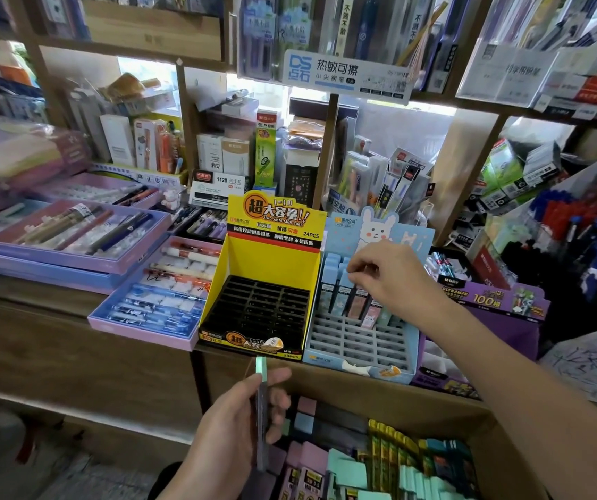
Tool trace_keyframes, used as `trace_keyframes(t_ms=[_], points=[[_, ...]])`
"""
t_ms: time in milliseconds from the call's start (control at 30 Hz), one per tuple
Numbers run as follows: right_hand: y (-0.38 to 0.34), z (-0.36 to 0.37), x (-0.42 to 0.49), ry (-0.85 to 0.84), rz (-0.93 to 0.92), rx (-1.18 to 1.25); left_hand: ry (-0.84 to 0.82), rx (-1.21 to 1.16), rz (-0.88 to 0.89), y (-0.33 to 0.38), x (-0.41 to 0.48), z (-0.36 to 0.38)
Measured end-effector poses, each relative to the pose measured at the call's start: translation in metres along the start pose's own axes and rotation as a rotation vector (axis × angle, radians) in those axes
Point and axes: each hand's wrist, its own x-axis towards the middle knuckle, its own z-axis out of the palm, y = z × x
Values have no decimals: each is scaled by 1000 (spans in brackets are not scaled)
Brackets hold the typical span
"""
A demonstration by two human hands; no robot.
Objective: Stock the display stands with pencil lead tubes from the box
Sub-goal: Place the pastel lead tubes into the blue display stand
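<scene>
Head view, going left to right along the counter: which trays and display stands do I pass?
Purple pen tray → blue pen tray with a pink rim → yellow display stand → light blue rabbit display stand → purple box marked 100.

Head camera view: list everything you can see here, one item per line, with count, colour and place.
yellow stand: one, yellow with black slots, all empty, shelf centre
blue stand: one, pale blue, right of the yellow stand, front rows empty
stand tubes: several, blue, pink and dark, upright in the blue stand's back rows
box: one, brown cardboard, bottom right
box tubes: many, mint, pink, blue, yellow-black, in the box
pen trays: at least three, purple, shelf left
purple stand: one, far right
held tube: one, mint-capped, in left hand
left hand: grips the held tube, above the box
right hand: pinches one of the stand tubes
</scene>
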Motion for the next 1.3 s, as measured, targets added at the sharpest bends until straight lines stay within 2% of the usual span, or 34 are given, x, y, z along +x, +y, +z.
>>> trace_keyframes(t_ms=[333, 467, 533, 733, 933, 1300], points=[[1, 1, -8, 35, -54, -53, 13, 78, 58, 1, -4, 3], [-5, -1, -35, 146, 26, 198, 17, 90, 119, 1, -8, 5], [-7, -2, -55, 145, 72, 299, 20, 107, 156, 1, -10, 7], [3, 5, -126, -54, 195, 407, 25, 228, 205, 1, -12, 11], [40, 17, -185, -393, 380, 409, -31, 592, 327, 12, -15, 24], [76, 43, -218, -572, 640, 346, -168, 969, 533, 32, 10, 90]])
